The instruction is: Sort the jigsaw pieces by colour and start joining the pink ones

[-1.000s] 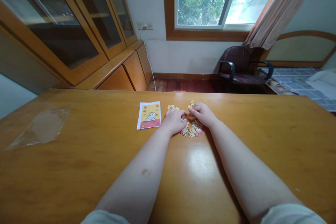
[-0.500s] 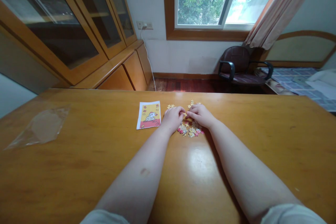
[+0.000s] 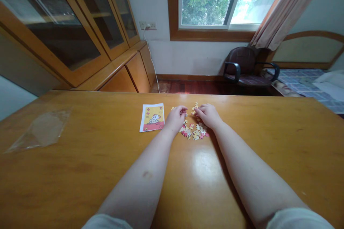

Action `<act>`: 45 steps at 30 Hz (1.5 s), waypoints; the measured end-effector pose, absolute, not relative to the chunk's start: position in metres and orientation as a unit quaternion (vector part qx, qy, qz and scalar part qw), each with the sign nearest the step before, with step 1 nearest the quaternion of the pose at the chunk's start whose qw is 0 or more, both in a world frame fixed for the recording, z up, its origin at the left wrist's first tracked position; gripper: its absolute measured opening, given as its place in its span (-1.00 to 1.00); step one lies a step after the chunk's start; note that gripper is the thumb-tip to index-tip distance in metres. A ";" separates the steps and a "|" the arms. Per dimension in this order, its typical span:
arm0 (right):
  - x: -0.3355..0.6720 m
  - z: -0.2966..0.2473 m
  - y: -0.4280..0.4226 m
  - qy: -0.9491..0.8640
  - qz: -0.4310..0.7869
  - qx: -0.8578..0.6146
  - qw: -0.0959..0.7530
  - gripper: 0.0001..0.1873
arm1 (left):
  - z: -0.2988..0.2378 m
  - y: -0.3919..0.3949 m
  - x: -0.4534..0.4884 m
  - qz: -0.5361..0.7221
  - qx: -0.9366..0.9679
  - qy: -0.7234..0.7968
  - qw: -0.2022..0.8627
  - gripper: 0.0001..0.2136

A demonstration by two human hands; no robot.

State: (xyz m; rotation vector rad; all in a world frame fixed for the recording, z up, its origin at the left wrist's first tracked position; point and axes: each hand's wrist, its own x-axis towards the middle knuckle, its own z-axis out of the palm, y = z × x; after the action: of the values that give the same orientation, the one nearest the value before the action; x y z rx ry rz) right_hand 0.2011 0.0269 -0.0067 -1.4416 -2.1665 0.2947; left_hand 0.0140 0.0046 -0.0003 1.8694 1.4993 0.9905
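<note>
Small jigsaw puzzle pieces (image 3: 196,135), yellow, white and pink, lie loose in a pile on the wooden table (image 3: 107,161). Over the left side of the pile is my left hand (image 3: 176,117), its fingers curled together; what they hold, if anything, is hidden. My right hand (image 3: 209,115) is at the far right of the pile, thumb and fingers pinched on a yellow puzzle piece (image 3: 197,110) among others. Both palms hide part of the pile. A picture card (image 3: 153,117) with a white animal on yellow and red lies flat just left of my left hand.
A clear plastic bag (image 3: 44,127) lies flat on the table's left side. Beyond the far edge stand a glass-door cabinet (image 3: 120,52), an office chair (image 3: 244,66) and a bed (image 3: 309,82). A white cord (image 3: 152,57) hangs from the wall socket.
My hands have moved apart from near contact above the pile. The right went right and slightly away, the left slightly left and away, uncovering pieces between them.
</note>
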 end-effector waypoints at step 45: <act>0.195 -0.007 0.025 -0.835 0.089 -0.486 0.243 -0.78 | 0.002 0.004 0.004 0.320 0.698 0.626 0.138 -0.73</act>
State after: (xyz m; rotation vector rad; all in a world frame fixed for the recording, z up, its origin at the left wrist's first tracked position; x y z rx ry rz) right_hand 0.1946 0.0249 -0.0068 -1.3282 -2.2818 0.2427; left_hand 0.0044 0.0038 0.0016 2.0181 1.8116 0.9254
